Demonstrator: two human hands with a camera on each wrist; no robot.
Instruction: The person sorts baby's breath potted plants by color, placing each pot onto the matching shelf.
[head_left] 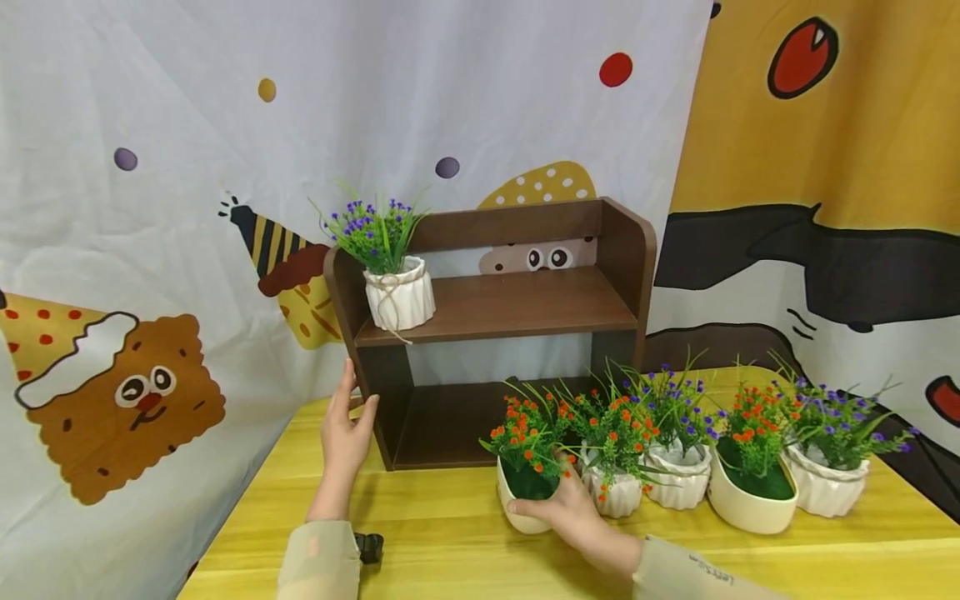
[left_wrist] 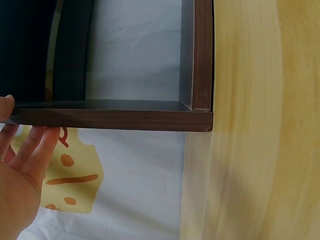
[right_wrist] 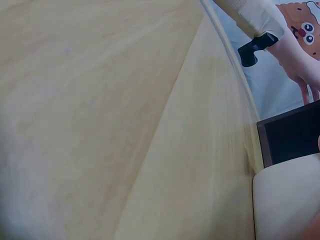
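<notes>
My right hand (head_left: 573,508) grips a cream oval pot (head_left: 517,504) holding orange-red flowers (head_left: 528,433), thumb on its near side. The pot is in front of the brown two-tier shelf (head_left: 517,304). Whether its base touches the table cannot be told. In the right wrist view the pot (right_wrist: 287,200) fills the lower right corner. My left hand (head_left: 348,433) holds the shelf's left side panel, thumb at the front edge and fingers along the outer face; the left wrist view shows the panel (left_wrist: 115,119) between them. A white pot (head_left: 401,296) with purple flowers stands on the upper tier's left.
Right of the held pot, several potted plants stand in a row: a ribbed white pot (head_left: 618,492) with orange flowers, white pots (head_left: 678,479) with purple flowers, and another cream oval pot (head_left: 753,504). The yellow wood table (head_left: 442,542) carries everything. A printed curtain (head_left: 225,100) hangs behind.
</notes>
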